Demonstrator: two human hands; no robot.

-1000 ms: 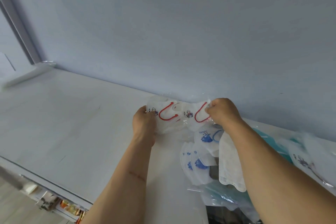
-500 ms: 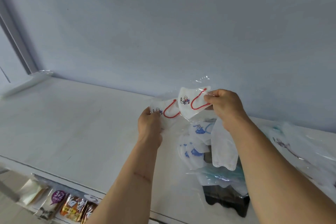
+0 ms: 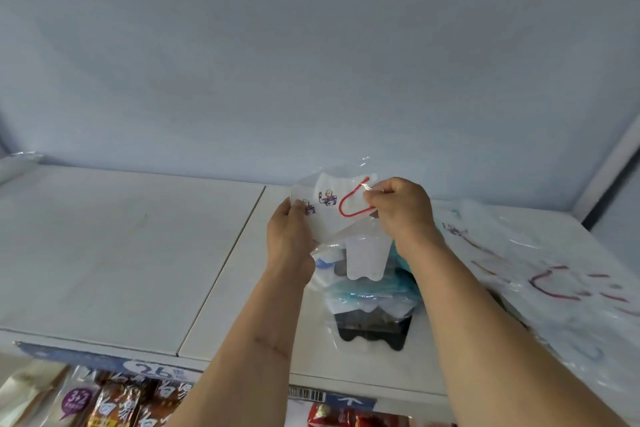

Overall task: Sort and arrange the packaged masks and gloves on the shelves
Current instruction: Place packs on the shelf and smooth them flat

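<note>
overhead, both hands' fingers pinch masks (image 3: 332, 204) above white shelf (image 3: 121, 253), blue wall (image 3: 311, 62).

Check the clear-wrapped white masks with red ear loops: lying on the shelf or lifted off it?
Lifted. The clear-wrapped white masks with red ear loops are held between the left hand and right hand, above the white shelf.

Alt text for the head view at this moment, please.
Both hands, left hand and right hand, hold packaged white masks with red ear loops above a white shelf. More bagged masks are piled below the hands, and snack packets hang under the shelf.
</note>
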